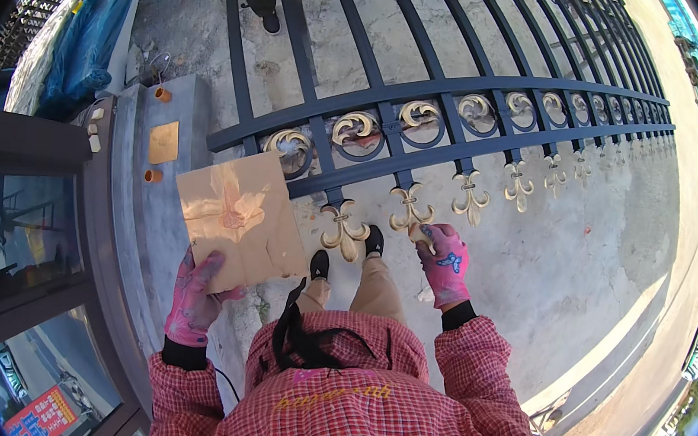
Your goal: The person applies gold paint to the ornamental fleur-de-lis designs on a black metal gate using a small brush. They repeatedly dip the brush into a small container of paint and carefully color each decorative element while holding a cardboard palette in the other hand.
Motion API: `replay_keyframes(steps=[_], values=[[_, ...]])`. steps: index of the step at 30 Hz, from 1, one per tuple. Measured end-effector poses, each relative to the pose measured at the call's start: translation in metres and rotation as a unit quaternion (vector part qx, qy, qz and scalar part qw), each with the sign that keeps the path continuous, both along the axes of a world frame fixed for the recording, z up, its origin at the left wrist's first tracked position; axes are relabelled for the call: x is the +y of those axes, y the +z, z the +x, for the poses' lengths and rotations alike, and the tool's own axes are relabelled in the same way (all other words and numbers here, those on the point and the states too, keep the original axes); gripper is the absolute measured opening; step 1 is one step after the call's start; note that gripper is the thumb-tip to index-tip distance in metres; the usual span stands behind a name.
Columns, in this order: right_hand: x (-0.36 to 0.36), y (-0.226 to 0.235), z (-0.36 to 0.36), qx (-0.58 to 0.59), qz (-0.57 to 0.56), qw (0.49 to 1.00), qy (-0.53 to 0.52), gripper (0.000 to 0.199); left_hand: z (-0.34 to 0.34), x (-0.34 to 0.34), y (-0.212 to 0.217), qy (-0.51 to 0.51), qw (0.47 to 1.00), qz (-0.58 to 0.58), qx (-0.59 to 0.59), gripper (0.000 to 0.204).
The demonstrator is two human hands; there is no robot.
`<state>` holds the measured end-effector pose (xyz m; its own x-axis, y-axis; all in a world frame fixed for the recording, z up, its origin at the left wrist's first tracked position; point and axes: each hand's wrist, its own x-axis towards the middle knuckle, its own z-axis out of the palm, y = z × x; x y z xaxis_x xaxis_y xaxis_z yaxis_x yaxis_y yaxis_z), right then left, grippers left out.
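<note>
In a pink glove, my left hand [198, 297] grips the lower edge of a square piece of cardboard [266, 251], whose face has a gold-brown smear in the middle. My right hand [446, 260], also gloved in pink, is closed around a small tan pad [422, 237]; whether it is sponge or cloth I cannot tell. The pad is at the lower tip of a gold fleur-de-lis finial [412, 207] on a dark blue metal fence panel [408, 160]. Another gold finial [344, 230] hangs between the cardboard and that one. Gold scrolls sit inside the rings of the panel's double rail.
On a grey ledge [143, 123] at the left lie a tan card [164, 142] and two small orange-brown cups [163, 95]. A blue-wrapped bundle [91, 47] is behind them. A dark-framed window [17, 221] borders the left. Another person's shoe [271, 24] shows beyond the bars.
</note>
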<state>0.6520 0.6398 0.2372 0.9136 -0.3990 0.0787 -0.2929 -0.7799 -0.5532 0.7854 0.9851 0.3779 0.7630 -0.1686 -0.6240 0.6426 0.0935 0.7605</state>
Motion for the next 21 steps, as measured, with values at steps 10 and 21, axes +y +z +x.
replay_keyframes(steps=[10, 21], values=[[-0.033, -0.011, 0.030, 0.098, -0.006, 0.995, -0.017, 0.017, 0.005, 0.000, 0.001, -0.005, 1.000, -0.006, 0.011, 0.044], [-0.018, 0.003, 0.048, 0.049, -0.048, 0.990, 0.126, 0.015, 0.006, 0.009, 0.003, -0.007, 1.000, -0.009, 0.011, 0.044]])
